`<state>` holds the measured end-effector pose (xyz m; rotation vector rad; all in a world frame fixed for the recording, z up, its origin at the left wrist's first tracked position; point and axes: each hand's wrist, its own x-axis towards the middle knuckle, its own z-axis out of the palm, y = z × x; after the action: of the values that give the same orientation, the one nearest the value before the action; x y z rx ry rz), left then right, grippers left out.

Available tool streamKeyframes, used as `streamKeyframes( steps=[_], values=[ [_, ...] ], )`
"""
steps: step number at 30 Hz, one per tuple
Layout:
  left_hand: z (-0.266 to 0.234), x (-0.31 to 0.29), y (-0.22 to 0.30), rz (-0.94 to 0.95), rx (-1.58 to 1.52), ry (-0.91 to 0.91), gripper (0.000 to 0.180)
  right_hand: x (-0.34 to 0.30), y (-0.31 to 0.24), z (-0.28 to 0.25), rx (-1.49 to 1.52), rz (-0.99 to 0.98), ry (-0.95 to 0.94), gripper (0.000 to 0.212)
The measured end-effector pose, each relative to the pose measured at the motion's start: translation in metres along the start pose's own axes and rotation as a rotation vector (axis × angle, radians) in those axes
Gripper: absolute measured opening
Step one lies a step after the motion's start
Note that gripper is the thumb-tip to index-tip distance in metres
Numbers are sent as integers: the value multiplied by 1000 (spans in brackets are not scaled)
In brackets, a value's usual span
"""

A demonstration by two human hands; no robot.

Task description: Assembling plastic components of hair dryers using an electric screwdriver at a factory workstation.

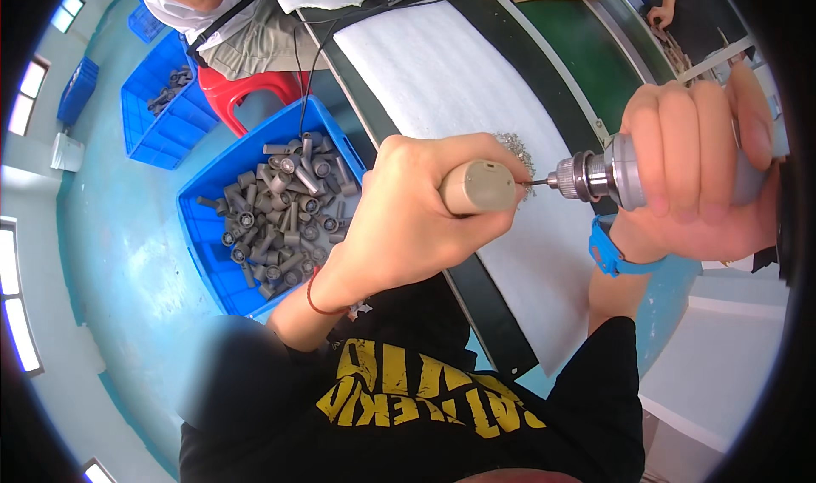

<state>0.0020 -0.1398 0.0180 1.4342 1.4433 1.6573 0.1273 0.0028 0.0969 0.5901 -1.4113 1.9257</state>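
Note:
My left hand (399, 211) is closed round a beige-grey plastic part (483, 189) with a rounded end, held up over the white padded sheet (442, 75). In my right hand (693, 164) is an electric screwdriver (625, 173), gripped round its grey body and lying level. Its thin bit points left and reaches the right side of the plastic part; whether it sits in a hole or on a screw is hidden. Behind my left fingers lies a pile of small metal screws (515, 147) on the sheet.
A blue bin (208, 266) full of grey plastic parts (280, 202) stands left of the table. Beyond it are a red stool (225, 92), a seated person (263, 45) and another blue bin (157, 139). A green conveyor belt (586, 66) runs alongside; another person's hand (661, 15) shows far right.

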Motion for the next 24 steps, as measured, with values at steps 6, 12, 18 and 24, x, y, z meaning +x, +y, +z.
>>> streamKeyframes(
  steps=[6,12,18,24],
  values=[
    [-1,-1,4,-149,-276,-9,13,-11,-1,3,-47,-4,2,18],
    [10,-9,-11,-62,-83,-82,17,-7,5,12,-111,28,79,18],
    [15,-9,-10,-13,28,-79,18,-7,8,15,-169,27,130,17],
    [16,-10,-12,25,32,-61,17,-11,12,30,-209,18,169,17]
  ],
)
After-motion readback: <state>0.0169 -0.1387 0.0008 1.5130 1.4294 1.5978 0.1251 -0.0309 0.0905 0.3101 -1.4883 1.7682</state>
